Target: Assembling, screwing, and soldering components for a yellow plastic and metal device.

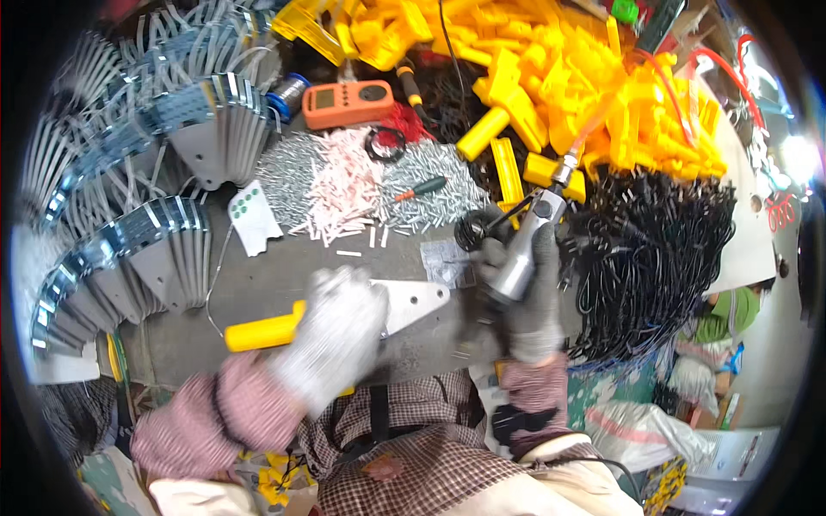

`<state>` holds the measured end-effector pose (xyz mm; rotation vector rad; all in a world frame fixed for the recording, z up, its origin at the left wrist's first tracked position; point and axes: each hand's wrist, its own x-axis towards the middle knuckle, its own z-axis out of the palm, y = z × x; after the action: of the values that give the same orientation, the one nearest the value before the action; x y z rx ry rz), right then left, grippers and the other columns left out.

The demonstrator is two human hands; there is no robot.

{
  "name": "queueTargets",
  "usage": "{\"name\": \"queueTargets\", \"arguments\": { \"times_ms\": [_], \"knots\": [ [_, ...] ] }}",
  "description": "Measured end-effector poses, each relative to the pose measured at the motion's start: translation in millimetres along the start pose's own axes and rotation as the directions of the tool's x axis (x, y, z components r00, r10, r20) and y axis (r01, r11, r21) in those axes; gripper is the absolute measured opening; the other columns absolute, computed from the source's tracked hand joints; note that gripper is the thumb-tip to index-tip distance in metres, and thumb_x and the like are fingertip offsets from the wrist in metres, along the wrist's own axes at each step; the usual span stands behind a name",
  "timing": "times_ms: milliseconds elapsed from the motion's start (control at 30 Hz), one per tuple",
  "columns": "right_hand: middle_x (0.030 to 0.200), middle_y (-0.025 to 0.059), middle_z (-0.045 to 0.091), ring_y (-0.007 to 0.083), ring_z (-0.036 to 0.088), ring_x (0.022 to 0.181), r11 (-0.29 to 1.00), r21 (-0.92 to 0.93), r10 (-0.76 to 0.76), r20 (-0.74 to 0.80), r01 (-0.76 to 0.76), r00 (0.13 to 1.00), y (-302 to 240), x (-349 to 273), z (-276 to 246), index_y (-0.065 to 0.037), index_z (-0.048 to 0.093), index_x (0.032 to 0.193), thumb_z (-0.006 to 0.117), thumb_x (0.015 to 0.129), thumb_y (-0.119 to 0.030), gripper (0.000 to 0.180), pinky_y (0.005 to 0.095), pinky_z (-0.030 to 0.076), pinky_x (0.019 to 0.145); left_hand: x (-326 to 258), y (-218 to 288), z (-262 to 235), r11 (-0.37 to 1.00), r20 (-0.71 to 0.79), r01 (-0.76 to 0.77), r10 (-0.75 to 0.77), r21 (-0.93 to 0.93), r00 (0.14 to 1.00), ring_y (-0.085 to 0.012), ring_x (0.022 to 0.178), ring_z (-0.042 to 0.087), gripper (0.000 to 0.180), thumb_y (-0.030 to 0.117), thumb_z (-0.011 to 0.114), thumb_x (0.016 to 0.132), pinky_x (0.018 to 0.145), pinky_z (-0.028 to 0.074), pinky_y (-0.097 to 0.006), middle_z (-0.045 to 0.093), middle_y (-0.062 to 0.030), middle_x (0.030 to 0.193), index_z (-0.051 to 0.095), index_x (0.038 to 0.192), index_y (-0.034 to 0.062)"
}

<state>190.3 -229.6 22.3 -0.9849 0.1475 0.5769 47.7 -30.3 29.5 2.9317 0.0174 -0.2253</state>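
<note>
My left hand (331, 322), in a pale glove, is closed over a yellow-handled metal plate. Its yellow handle (260, 334) sticks out to the left, and its flat plate (415, 303) with holes points right, low over the worktable (249, 297). My right hand (538, 297), in a darker grey glove, is wrapped round a silver air tool (519, 262). The tool's upper end joins a reddish hose (594, 120) through a metal fitting (565, 168). Motion blur hides the tool's lower tip. The tool is apart from the plate.
Heaps of screws (434, 185) and pale pink sleeves (344, 181) lie behind my hands, with a small screwdriver (422, 187) on top. An orange multimeter (348, 103) stands beyond. Yellow plastic housings (551, 77) and black cables (645, 267) fill the right; stacked metal plates (129, 258), the left.
</note>
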Motion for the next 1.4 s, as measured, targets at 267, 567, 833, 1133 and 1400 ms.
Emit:
{"name": "queueTargets", "arguments": {
  "times_ms": [267, 567, 833, 1133, 1400],
  "knots": [
    [0.126, 0.0247, 0.053, 0.0436, 0.058, 0.112, -0.351, -0.826, -0.545, 0.564, 0.441, 0.621, -67.0, 73.2, -66.4, -0.002, 0.047, 0.134, 0.073, 0.086, -0.011, 0.055, 0.0442, 0.050, 0.094, -62.3, -29.7, 7.1, 0.249, 0.251, 0.387, -0.443, -0.888, 0.861, -0.0279, 0.080, 0.064, 0.055, 0.048, 0.049, 0.104, 0.076, 0.053, -0.040, 0.068, -0.0163, 0.086, 0.065, 0.105, -0.0040],
    [0.124, 0.0105, 0.061, 0.0305, 0.049, 0.131, -0.852, -0.372, -0.087, 0.795, 0.369, 0.600, -58.1, 60.5, -56.6, -0.015, 0.072, 0.115, 0.067, 0.087, -0.013, 0.029, 0.0607, 0.027, 0.117, 20.2, -8.9, -8.8, 0.962, -0.433, -0.046, -0.078, -0.268, 0.898, -0.0382, 0.080, 0.066, 0.025, 0.025, 0.068, 0.090, 0.072, 0.055, -0.046, 0.067, -0.0172, 0.090, 0.065, 0.101, 0.0030],
    [0.126, 0.0119, 0.056, 0.0333, 0.048, 0.129, -0.368, -0.453, 0.054, 0.862, 0.812, 0.505, -22.9, -7.4, 4.4, -0.015, 0.066, 0.117, 0.079, 0.078, -0.023, 0.042, 0.0629, 0.026, 0.116, 93.9, -38.3, 30.6, 0.979, -0.287, 0.164, -0.192, -0.117, 0.939, -0.0412, 0.083, 0.070, 0.025, 0.016, 0.071, 0.081, 0.072, 0.056, -0.052, 0.068, -0.0220, 0.087, 0.065, 0.099, 0.0000],
    [0.132, 0.0127, 0.052, 0.0366, 0.046, 0.131, -0.369, -0.202, 0.212, 0.932, 0.907, 0.294, -23.6, 2.7, -1.8, -0.018, 0.063, 0.124, 0.067, 0.086, -0.018, 0.039, 0.0559, 0.038, 0.111, 43.8, -50.5, -2.4, 0.729, -0.245, 0.025, -0.262, -0.685, 0.934, -0.0301, 0.076, 0.065, 0.011, 0.002, 0.061, 0.088, 0.071, 0.052, -0.038, 0.064, -0.0172, 0.085, 0.058, 0.098, 0.0001],
    [0.100, 0.0184, 0.069, 0.0396, 0.066, 0.094, -0.663, -0.737, -0.714, 0.568, -0.135, 0.410, -227.4, -12.6, -109.9, -0.003, 0.069, 0.104, 0.065, 0.095, -0.022, 0.022, 0.0462, 0.053, 0.086, 3.5, -54.9, 41.8, 0.728, -0.456, -0.160, -0.229, -0.667, 0.860, -0.0258, 0.086, 0.059, 0.010, -0.007, 0.055, 0.089, 0.083, 0.049, -0.035, 0.059, -0.0123, 0.090, 0.060, 0.095, -0.0008]
  ]
}}
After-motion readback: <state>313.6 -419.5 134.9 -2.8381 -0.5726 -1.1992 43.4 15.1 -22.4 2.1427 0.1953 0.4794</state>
